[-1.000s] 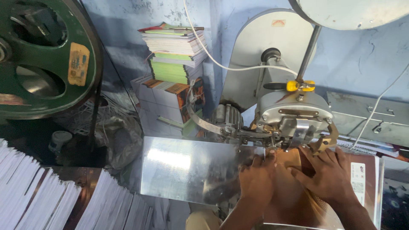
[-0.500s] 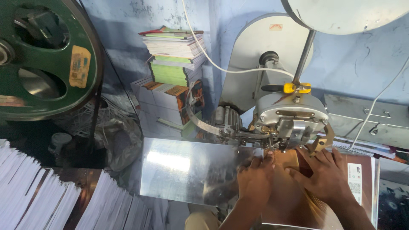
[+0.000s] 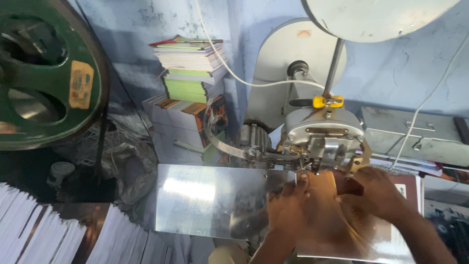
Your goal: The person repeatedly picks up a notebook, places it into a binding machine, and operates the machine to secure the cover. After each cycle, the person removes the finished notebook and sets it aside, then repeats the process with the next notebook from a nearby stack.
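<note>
A brown-covered booklet [image 3: 351,230] lies open, straddling the shiny metal saddle plate [image 3: 210,200] of a grey stitching machine [image 3: 322,134]. My left hand [image 3: 288,203] presses flat on the booklet's left half, fingertips close under the stitching head. On the right half rests my right hand [image 3: 376,193], fingers pointing left toward the head. Both hands hold the booklet down against the plate.
A large green flywheel [image 3: 44,73] with a belt stands at the upper left. Stacks of booklets [image 3: 193,68] sit on boxes against the blue wall. White paper piles [image 3: 58,234] fill the lower left. A metal box [image 3: 415,134] is at right.
Both hands and the booklet have stayed under the stitching head, shifting only slightly. The view has drifted a little.
</note>
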